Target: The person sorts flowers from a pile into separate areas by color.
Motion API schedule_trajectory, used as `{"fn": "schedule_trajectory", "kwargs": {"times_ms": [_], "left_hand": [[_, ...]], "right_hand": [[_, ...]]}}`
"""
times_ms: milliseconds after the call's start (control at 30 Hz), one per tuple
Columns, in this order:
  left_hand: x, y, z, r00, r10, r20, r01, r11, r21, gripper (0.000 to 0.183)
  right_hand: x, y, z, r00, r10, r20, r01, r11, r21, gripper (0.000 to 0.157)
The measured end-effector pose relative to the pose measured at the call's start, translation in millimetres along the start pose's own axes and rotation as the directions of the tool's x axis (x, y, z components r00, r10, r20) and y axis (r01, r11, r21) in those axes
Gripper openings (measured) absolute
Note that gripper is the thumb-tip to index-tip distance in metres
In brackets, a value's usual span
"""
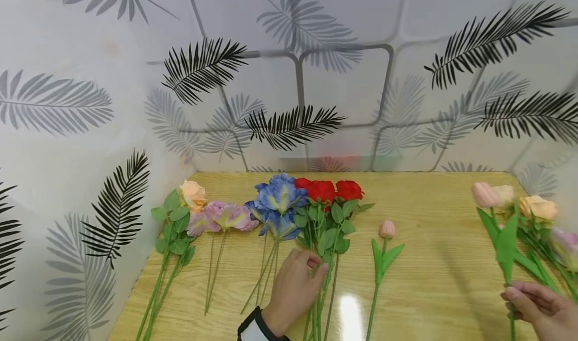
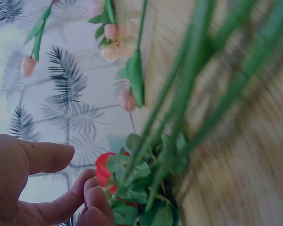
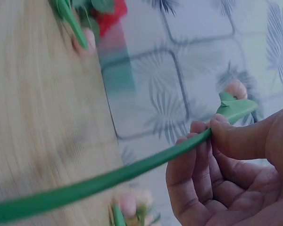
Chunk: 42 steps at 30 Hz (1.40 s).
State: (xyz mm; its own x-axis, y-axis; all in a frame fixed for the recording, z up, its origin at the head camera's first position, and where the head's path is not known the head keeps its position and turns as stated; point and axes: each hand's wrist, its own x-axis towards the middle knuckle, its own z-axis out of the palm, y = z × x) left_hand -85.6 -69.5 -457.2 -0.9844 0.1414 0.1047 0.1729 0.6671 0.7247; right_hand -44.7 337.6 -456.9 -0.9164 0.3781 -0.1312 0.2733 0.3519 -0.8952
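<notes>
My right hand (image 1: 539, 306) pinches the green stem of a pink tulip (image 1: 508, 238) between thumb and fingertips. The tulip stands upright over the right side of the table, and its stem (image 3: 132, 172) runs across the right wrist view. Over the stems of the red roses (image 1: 322, 191) is my left hand (image 1: 293, 286), its fingers loosely bent. In the left wrist view a gap shows between the thumb (image 2: 49, 157) and the fingers, with nothing held there. Another pink tulip (image 1: 387, 229) lies to the right of the roses.
Blue flowers (image 1: 280, 200), mauve flowers (image 1: 226, 215) and peach roses (image 1: 193, 194) lie in groups left of the red roses. More peach (image 1: 538, 208) and mauve blooms (image 1: 565, 245) lie at the right edge. A leaf-patterned sheet (image 1: 334, 90) rises behind the wooden table (image 1: 424, 281).
</notes>
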Motion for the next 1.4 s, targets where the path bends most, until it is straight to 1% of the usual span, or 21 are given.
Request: {"fn": "schedule_trajectory", "kwargs": {"times_ms": [67,100,133,267,400,500,600,700,767,867,900,1000,1033,1067,1133,1200,1300,1367,1400], "left_hand": [[-0.7,4.0,-0.3,0.999,0.035,0.010,-0.035,0.999,-0.018,0.017],[-1.0,5.7,-0.4,0.998,0.050,0.025,-0.049,0.998,-0.041,0.016],[-1.1,7.2,-0.2,0.997,0.067,0.043,-0.064,0.996,-0.066,0.016],[-3.0,12.1,2.1,0.985,0.123,0.120,-0.105,0.983,-0.148,0.020],[-5.0,15.9,4.9,0.964,0.197,0.181,-0.158,0.965,-0.209,0.022],[-5.3,19.1,7.4,0.947,0.244,0.209,-0.194,0.953,-0.234,0.022],[-5.8,23.5,11.2,0.930,0.270,0.249,-0.204,0.944,-0.259,0.024],[-6.5,29.5,17.3,0.908,0.300,0.293,-0.210,0.930,-0.301,0.027],[-7.3,34.2,21.3,0.891,0.321,0.321,-0.217,0.923,-0.319,0.028],[-9.0,41.1,25.5,0.867,0.326,0.378,-0.191,0.916,-0.353,0.027],[-9.8,43.1,26.3,0.860,0.318,0.399,-0.169,0.915,-0.366,0.027],[-11.5,46.6,28.1,0.845,0.295,0.446,-0.105,0.909,-0.404,0.027],[-11.9,47.1,28.9,0.842,0.293,0.453,-0.095,0.907,-0.410,0.027],[-12.4,47.7,30.0,0.843,0.291,0.453,-0.095,0.908,-0.408,0.027],[-13.9,47.9,32.5,0.842,0.277,0.463,-0.072,0.909,-0.412,0.026],[-16.4,48.5,36.2,0.840,0.249,0.481,-0.034,0.911,-0.411,0.024],[-21.8,47.9,44.8,0.833,0.215,0.509,0.028,0.904,-0.427,0.022],[-24.9,47.4,50.3,0.832,0.211,0.513,0.039,0.900,-0.433,0.022],[-25.9,47.1,52.4,0.834,0.214,0.509,0.032,0.901,-0.432,0.022]], "right_hand": [[-4.8,-9.1,13.5,0.997,0.044,0.066,-0.038,0.996,-0.082,0.037],[-7.6,-12.7,20.8,0.994,0.055,0.090,-0.044,0.992,-0.117,0.047],[-10.6,-15.3,27.6,0.991,0.063,0.118,-0.048,0.991,-0.126,0.051],[-22.5,-22.1,51.4,0.973,0.095,0.212,-0.085,0.995,-0.059,0.050],[-32.6,-26.2,68.7,0.953,0.099,0.288,-0.103,0.995,-0.002,0.050],[-40.1,-30.2,82.4,0.945,0.099,0.312,-0.114,0.993,0.030,0.047],[-47.5,-36.2,95.3,0.937,0.097,0.335,-0.130,0.989,0.075,0.041],[-54.8,-43.4,107.2,0.933,0.074,0.351,-0.124,0.985,0.121,0.037],[-58.6,-48.1,114.2,0.934,0.043,0.355,-0.103,0.983,0.150,0.036],[-62.5,-55.0,122.5,0.935,0.022,0.354,-0.093,0.978,0.186,0.034],[-63.4,-57.2,124.5,0.935,0.018,0.353,-0.091,0.977,0.192,0.033],[-65.0,-61.7,127.9,0.934,0.027,0.357,-0.105,0.974,0.199,0.029],[-65.1,-62.0,128.4,0.933,0.032,0.359,-0.110,0.974,0.198,0.028],[-65.3,-62.2,128.4,0.931,0.035,0.363,-0.113,0.975,0.194,0.028],[-65.8,-61.6,128.0,0.929,0.042,0.368,-0.115,0.977,0.178,0.029],[-66.4,-60.9,127.0,0.928,0.052,0.368,-0.116,0.981,0.153,0.031],[-67.1,-60.2,124.6,0.930,0.066,0.362,-0.115,0.987,0.114,0.033],[-66.7,-59.8,123.1,0.932,0.073,0.356,-0.113,0.989,0.094,0.034],[-66.4,-59.4,122.4,0.932,0.075,0.354,-0.112,0.990,0.086,0.034]]}}
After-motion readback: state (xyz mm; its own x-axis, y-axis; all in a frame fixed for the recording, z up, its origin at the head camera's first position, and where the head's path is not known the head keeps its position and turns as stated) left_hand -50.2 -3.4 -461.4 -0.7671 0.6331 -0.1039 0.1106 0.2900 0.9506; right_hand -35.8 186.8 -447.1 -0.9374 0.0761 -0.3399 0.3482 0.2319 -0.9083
